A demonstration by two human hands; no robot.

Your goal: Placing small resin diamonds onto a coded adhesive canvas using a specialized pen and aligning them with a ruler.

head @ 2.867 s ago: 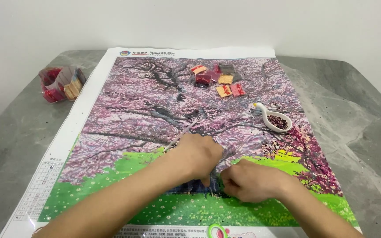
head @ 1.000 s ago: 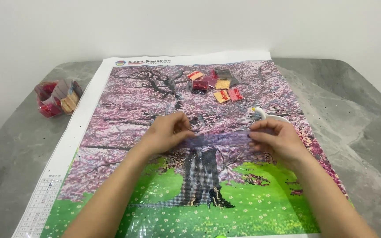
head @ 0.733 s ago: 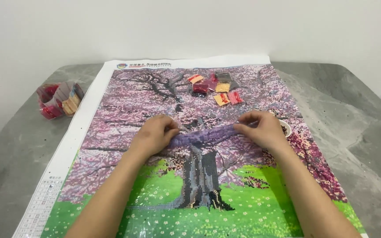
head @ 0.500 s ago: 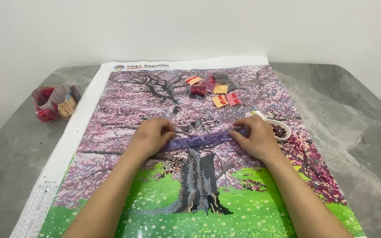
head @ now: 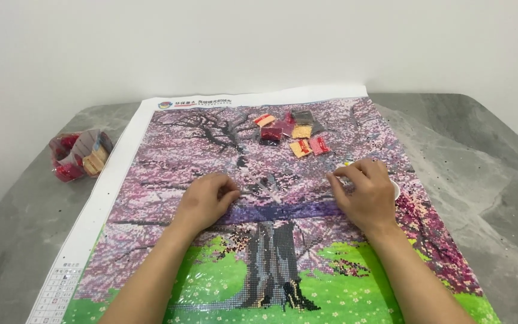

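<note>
Fingers [head: 226,187] of the left hand [head: 206,201] are curled and pressed together on the left end of a folded strip of clear film [head: 286,210], and the fingers [head: 346,174] of the right hand [head: 368,195] are bent and pinched on its right end. Both hands lie flat against the diamond painting canvas [head: 169,162].

From the head view, the film strip runs straight across the canvas from one hand to the other, just above the grey tree trunk [head: 274,252] of the picture. It looks purple because the pink dots show through it. Below the strip the green grass area is shiny, so I judge that the film covers this lower part, while the part above the fold lies uncovered.

The step in hand seems to be folding the protective film flat along one line. The next move calls for even pressure along the whole fold, so that it does not spring up.

Behind the right hand a small white tray [head: 394,187] is partly hidden. Several small bead packets [head: 292,133], red and yellow, lie near the top of the canvas. A clear bag of more packets [head: 79,157] sits on the grey worktop [head: 463,156], well apart on the left.
</note>
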